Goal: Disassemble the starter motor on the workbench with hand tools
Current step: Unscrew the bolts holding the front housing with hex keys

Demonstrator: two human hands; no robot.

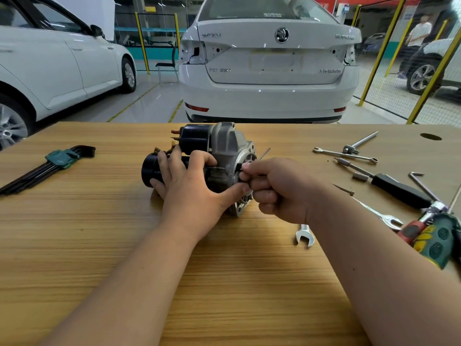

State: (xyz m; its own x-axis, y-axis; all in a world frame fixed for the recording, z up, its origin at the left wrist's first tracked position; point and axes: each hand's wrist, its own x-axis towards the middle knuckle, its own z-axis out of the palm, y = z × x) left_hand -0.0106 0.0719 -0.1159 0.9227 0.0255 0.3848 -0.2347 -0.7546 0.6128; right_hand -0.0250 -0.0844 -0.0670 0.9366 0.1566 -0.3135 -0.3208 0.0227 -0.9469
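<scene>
We've got the starter motor (212,156) lying on its side on the wooden workbench (99,245), around the middle and toward the far edge. Left to right it shows a black cylindrical body, a black solenoid on top with copper-coloured terminals, then a grey cast-aluminium nose housing with a holed mounting flange facing right.

The left hand (189,183) grips the black body from above, fingers curled over it and thumb stretched to the flange. The right hand (277,188) pinches a thin metal tool (265,153) at the flange face, fingers curled tight. Only the slim tip sticks out, so we cannot tell the tool type.

Hidden or cut off:
- The hex key set (47,166) at far left runs off the frame edge.
- The left hand covers most of the motor body.
- An open-end wrench (304,234) goes under the right forearm.
- The green-and-yellow plier handles (436,243) at right are cut off.

Writing: the white car (269,58) behind the bench carries a Skoda emblem and "SUPERB" lettering, blurred but legible. The other trunk lettering is unreadable.
</scene>
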